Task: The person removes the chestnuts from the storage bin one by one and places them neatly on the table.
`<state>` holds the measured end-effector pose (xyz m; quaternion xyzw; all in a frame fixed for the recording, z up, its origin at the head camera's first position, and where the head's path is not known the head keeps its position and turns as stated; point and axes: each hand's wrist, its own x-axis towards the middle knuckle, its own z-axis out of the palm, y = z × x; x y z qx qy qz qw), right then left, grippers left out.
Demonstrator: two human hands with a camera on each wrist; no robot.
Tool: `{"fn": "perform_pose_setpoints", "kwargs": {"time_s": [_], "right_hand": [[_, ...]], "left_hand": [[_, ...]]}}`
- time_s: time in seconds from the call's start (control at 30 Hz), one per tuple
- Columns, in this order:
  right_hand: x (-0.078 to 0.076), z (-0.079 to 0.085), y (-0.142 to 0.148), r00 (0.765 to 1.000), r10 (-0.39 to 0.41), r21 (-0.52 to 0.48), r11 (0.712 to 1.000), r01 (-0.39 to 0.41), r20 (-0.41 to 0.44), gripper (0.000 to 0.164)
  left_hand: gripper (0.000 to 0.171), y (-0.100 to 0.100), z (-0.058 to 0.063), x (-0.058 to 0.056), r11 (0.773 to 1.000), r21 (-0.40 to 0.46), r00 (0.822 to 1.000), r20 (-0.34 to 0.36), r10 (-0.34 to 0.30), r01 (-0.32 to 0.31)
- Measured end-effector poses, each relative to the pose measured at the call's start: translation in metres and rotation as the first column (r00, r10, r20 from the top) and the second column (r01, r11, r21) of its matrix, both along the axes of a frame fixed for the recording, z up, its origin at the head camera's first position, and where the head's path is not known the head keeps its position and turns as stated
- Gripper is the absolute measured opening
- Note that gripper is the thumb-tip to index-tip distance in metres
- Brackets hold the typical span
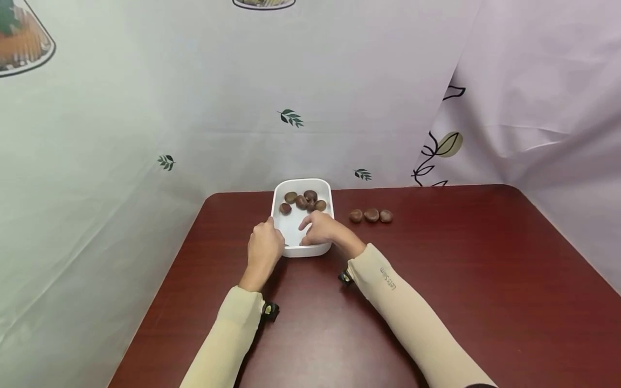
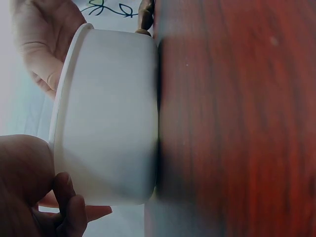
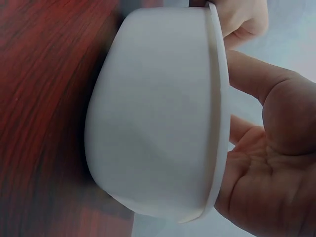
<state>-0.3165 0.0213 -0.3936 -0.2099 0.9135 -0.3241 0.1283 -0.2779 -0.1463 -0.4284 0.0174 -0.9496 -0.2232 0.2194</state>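
Observation:
A white rectangular tub (image 1: 308, 251) with rounded corners stands on the table, and several brown chestnuts (image 1: 301, 202) lie towards its far end. At the near left corner, my left hand (image 1: 265, 245) grips the tub's rim; the left wrist view shows its fingers (image 2: 74, 212) curled beside the wall. My right hand (image 1: 322, 228) reaches over the right rim into the tub, thumb and fingers apart, near the chestnuts. Nothing shows between them. In the right wrist view the tub's wall (image 3: 153, 113) hides the fingertips of the right hand (image 3: 276, 143).
Three more chestnuts (image 1: 371, 215) sit in a row on the dark red table (image 1: 475, 258), to the right of the tub. A pale curtain (image 1: 233, 108) with leaf prints hangs behind the table's far edge and along its sides.

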Motion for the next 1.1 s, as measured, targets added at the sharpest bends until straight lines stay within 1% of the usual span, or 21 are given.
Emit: {"fn": "perform_pose_setpoints", "kwargs": {"time_s": [0.1, 0.27, 0.33, 0.47, 0.63, 0.8, 0.93, 1.03, 1.1], "right_hand": [[-0.003, 0.001, 0.0, 1.0, -0.004, 0.03, 1.0, 0.004, 0.003, 0.038], [-0.007, 0.002, 0.001, 1.0, 0.007, 0.078, 0.997, -0.008, 0.012, 0.019], [-0.008, 0.003, 0.002, 1.0, 0.012, 0.093, 0.996, -0.014, 0.022, 0.014], [-0.01, 0.002, 0.002, 0.999, 0.042, 0.132, 0.99, -0.044, 0.011, 0.012], [-0.012, 0.0, -0.004, 0.998, 0.058, 0.173, 0.983, -0.052, -0.029, 0.012], [-0.013, -0.005, -0.011, 0.997, 0.075, 0.17, 0.983, -0.072, -0.012, 0.013], [-0.013, -0.008, -0.013, 0.995, 0.095, 0.157, 0.983, -0.092, -0.007, 0.012], [-0.013, -0.011, -0.013, 0.993, 0.114, 0.124, 0.986, -0.112, -0.014, 0.012], [-0.013, -0.014, -0.014, 0.99, 0.137, 0.092, 0.987, -0.133, -0.034, 0.012]], "left_hand": [[0.029, 0.001, 0.0, -0.001, 1.0, -0.003, 1.0, -0.01, -0.015, 0.015], [0.029, 0.004, -0.001, -0.004, 1.0, -0.006, 1.0, -0.013, -0.017, 0.017], [0.029, 0.006, 0.0, -0.005, 1.0, -0.001, 1.0, -0.008, -0.018, 0.018], [0.032, 0.007, 0.002, -0.006, 1.0, -0.006, 1.0, -0.004, -0.029, 0.029], [0.034, 0.006, 0.004, -0.006, 1.0, -0.007, 0.999, -0.014, -0.029, 0.029], [0.031, 0.003, 0.004, -0.003, 1.0, 0.003, 1.0, -0.016, -0.013, 0.013], [0.031, 0.001, 0.002, -0.001, 1.0, 0.006, 1.0, -0.014, -0.017, 0.017], [0.034, 0.0, 0.0, -0.001, 1.0, 0.008, 1.0, 0.001, -0.02, 0.02], [0.034, -0.001, -0.001, 0.0, 1.0, 0.01, 1.0, 0.013, -0.012, 0.011]]}}
